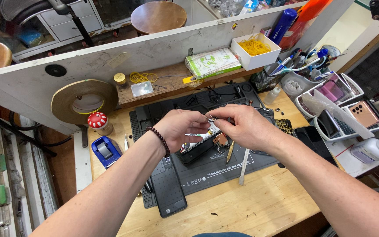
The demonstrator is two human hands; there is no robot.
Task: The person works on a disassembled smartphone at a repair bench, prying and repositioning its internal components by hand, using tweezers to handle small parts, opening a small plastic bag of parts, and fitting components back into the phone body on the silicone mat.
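Bench (251,206) of pale wood | dark repair mat (207,169) on it | opened phone (202,142) lying on mat | left hand (178,129) and right hand (246,127) above phone, fingertips pinched together on a small metal part (211,117) | tweezers (243,166) on mat, below right hand

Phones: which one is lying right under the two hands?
The opened phone on the black mat, its insides showing. The black phone lies nearer the left forearm, and others sit in white baskets.
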